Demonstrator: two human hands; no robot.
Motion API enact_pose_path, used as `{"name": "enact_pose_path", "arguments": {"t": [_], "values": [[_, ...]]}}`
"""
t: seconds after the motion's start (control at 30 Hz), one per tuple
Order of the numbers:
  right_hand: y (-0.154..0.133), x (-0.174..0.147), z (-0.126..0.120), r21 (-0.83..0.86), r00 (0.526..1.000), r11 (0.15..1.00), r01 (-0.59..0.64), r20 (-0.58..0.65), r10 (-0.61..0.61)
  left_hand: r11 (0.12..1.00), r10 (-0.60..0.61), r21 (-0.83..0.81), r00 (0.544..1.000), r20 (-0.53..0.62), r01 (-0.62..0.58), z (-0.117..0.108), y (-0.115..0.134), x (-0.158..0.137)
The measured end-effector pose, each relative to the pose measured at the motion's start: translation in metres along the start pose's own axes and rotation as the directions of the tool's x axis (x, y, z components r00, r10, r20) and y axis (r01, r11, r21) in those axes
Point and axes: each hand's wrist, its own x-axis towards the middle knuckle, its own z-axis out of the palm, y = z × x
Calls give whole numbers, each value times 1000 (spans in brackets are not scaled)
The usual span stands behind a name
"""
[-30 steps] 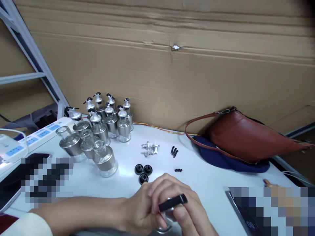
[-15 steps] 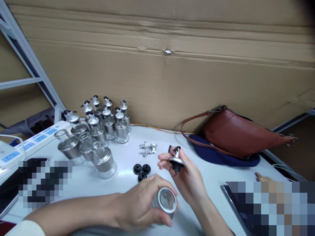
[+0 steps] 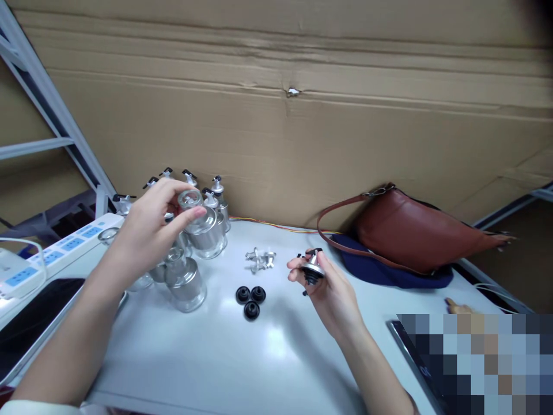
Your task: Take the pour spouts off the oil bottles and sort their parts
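Note:
My left hand [image 3: 149, 222] is closed around the neck of a glass bottle [image 3: 206, 236] with a steel band, among the group at the left. In front of it stands another uncapped bottle [image 3: 188, 288]; my hand and forearm partly cover others. My right hand [image 3: 334, 297] pinches a pourer stopper [image 3: 311, 270] with a silver cap, black lever and black ribbed plug pointing down. Between the hands lie three black rubber plugs [image 3: 251, 310] and, behind them, a small cluster of silver spout parts [image 3: 260, 259]. Capped bottles [image 3: 217, 187] stand behind my left hand.
A white power strip [image 3: 69, 245] and a dark tablet-like device [image 3: 37, 323] lie at the left. At the right are a brown bag [image 3: 401, 230] on dark blue cloth [image 3: 389, 274] and a partly blurred device [image 3: 415, 363]. A cardboard wall [image 3: 276, 150] closes off the back.
My left hand has carried the bottle from the front middle of the table to the group at the left. My right hand has stayed nearly in place with the stopper.

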Motion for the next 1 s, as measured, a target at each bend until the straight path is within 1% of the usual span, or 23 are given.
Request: {"name": "enact_pose_path", "arguments": {"t": [0.13, 0.23, 0.3, 0.43, 0.53, 0.67, 0.77, 0.83, 0.9, 1.0], "values": [[3, 2, -2, -44, 1000, 999, -6, -7, 6, 991, -104, 99, 984, 144, 90, 4, -20, 8], [4, 3, -3, -74, 999, 997, -29, -19, 27, 974, -188, 172, 953, 238, 149, 10, -26, 13], [5, 4, -4, -84, 999, 996, -29, -26, 27, 962, -220, 221, 936, 277, 160, 14, -28, 15], [7, 6, -8, -102, 999, 994, -29, -45, 24, 954, -218, 269, 921, 322, 132, 21, -36, 19], [8, 6, -10, -114, 998, 993, -43, -40, 39, 948, -206, 301, 921, 330, 104, 26, -42, 19], [9, 6, -10, -126, 999, 991, -44, -34, 40, 925, -221, 370, 916, 335, 87, 31, -42, 18], [7, 6, -10, -128, 998, 991, -49, -41, 44, 928, -219, 363, 911, 349, 84, 29, -40, 16], [7, 5, -10, -132, 998, 990, -54, -44, 49, 936, -210, 338, 927, 312, 98, 26, -36, 14], [7, 5, -9, -138, 998, 989, -55, -47, 48, 949, -180, 300, 953, 245, 102, 24, -31, 13], [8, 5, -9, -149, 998, 988, -46, -44, 40, 969, -98, 241, 972, 215, 45, 26, -24, 13]]}}
